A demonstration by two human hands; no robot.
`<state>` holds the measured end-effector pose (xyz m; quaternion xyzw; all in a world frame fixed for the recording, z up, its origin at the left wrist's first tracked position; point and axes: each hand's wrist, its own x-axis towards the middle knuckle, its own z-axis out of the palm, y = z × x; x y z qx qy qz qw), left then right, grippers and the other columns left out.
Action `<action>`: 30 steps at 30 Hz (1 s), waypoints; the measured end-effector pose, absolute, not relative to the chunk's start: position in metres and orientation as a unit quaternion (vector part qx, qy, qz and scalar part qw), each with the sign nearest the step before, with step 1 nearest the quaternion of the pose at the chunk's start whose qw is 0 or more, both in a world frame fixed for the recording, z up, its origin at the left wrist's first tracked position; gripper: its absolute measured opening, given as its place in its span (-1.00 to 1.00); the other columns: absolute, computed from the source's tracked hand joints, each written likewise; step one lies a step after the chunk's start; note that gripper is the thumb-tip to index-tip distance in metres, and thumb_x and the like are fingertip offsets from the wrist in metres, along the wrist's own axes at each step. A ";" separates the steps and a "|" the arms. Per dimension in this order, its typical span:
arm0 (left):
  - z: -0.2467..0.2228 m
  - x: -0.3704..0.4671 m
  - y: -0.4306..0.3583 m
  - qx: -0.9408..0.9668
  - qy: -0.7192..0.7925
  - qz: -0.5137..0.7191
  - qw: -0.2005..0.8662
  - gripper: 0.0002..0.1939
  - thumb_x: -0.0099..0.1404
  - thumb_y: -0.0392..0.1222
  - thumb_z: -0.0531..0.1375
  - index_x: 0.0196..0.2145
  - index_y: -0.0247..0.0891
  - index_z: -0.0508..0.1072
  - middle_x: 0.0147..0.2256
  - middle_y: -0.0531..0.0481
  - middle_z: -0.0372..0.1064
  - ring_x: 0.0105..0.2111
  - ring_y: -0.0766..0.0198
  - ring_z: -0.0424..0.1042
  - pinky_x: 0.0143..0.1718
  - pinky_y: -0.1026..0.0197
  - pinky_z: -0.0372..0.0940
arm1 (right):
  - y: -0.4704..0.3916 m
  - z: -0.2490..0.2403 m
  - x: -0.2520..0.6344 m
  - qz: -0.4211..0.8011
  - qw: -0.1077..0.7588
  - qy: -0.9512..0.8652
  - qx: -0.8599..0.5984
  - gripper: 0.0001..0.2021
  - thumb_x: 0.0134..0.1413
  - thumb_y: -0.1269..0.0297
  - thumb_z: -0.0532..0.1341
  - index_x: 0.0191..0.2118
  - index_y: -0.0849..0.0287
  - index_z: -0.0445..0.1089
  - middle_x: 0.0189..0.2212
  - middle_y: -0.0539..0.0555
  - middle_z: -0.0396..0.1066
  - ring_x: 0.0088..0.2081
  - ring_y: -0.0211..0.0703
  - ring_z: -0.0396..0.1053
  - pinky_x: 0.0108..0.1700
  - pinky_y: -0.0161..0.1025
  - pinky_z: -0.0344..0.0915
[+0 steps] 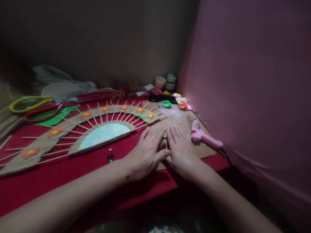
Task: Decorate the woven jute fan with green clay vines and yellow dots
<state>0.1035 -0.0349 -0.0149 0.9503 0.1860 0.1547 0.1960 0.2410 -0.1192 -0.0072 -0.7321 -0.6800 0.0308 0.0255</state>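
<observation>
My left hand [149, 150] and my right hand [181, 150] lie flat, side by side, on a brown cardboard sheet [206, 147]. Between them shows a short piece of a thin green strand [165, 137]; its ends are hidden under my fingers, and it looks like a roll of clay. Left of my hands spreads a half-round woven fan [94, 113] of sticks and twine. Orange flowers with yellow centres [105, 109] dot its outer band, and a green curved strip [143, 116] lies near its right end. The inner half-disc [104, 136] is pale blue.
A pink glue gun [205, 137] rests at the cardboard's right side. Behind are green clay in plastic [166, 104], an orange packet [182, 103], a black flat object [161, 98] and a cup [160, 82]. Large scissors [41, 108] lie far left. A dark bead-like piece [110, 156] sits near my left wrist.
</observation>
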 end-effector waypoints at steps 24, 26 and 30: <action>-0.028 0.098 -0.053 0.978 0.180 0.097 0.050 -0.24 0.34 0.23 -0.14 0.26 -0.42 0.04 0.25 -0.32 0.00 0.26 -0.03 -0.02 0.26 -0.20 -0.23 | -0.134 -0.021 0.242 0.016 0.036 -0.699 -0.714 -0.24 0.22 -0.06 -0.05 0.28 0.56 -0.07 0.29 0.46 -0.26 0.31 0.27 -0.31 0.29 0.13 -0.17; -0.030 0.100 -0.044 0.971 0.207 0.108 0.050 -0.25 0.36 0.21 -0.17 0.26 -0.47 0.04 0.24 -0.35 0.00 0.27 -0.03 -0.03 0.26 -0.20 -0.25 | -0.128 -0.019 0.248 0.001 0.042 -0.694 -0.718 -0.24 0.23 -0.05 -0.06 0.28 0.58 -0.08 0.29 0.46 -0.24 0.31 0.26 -0.29 0.29 0.11 -0.17; -0.034 0.099 -0.032 0.958 0.246 0.142 0.048 -0.18 0.31 0.28 -0.17 0.25 -0.48 0.05 0.25 -0.36 0.01 0.28 -0.07 -0.07 0.26 -0.18 -0.22 | -0.124 -0.016 0.251 -0.013 0.061 -0.677 -0.734 -0.14 0.17 -0.13 -0.02 0.27 0.65 -0.10 0.28 0.50 -0.25 0.31 0.28 -0.29 0.29 0.12 -0.15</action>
